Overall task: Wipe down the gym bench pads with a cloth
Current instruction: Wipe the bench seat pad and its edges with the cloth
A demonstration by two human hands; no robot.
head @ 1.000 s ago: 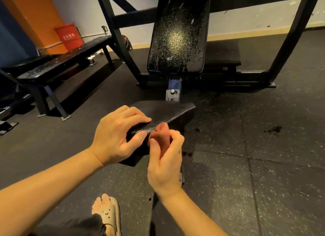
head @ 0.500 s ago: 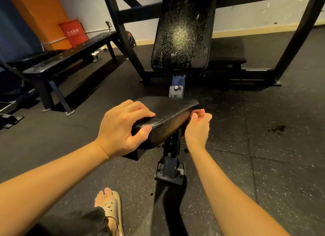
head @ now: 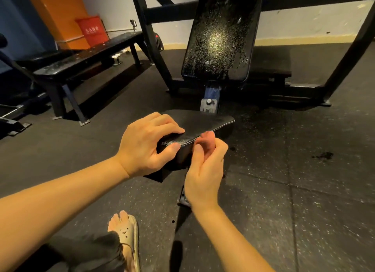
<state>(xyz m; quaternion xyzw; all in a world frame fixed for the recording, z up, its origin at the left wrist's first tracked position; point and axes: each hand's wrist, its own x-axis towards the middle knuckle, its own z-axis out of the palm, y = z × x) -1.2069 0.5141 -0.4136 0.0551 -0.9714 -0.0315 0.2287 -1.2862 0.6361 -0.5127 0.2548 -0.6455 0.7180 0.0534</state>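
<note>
Apparently mid-wipe: left hand (head: pixel 146 144) is gripping the seat pad (head: pixel 203 122) corner; beside it, right hand (head: pixel 205 166) is curling blurred fingers (head: pixel 210 139), cloth not discernible. Next is likely calling for sweeping the edge.

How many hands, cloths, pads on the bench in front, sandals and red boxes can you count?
Hands: 2, left hand and right hand
Cloths: 1, a blurred pinkish cloth in the right hand
Pads: 2, seat pad and back pad
Sandals: 1, sandal
Red boxes: 1, red box
Total: 7
</note>
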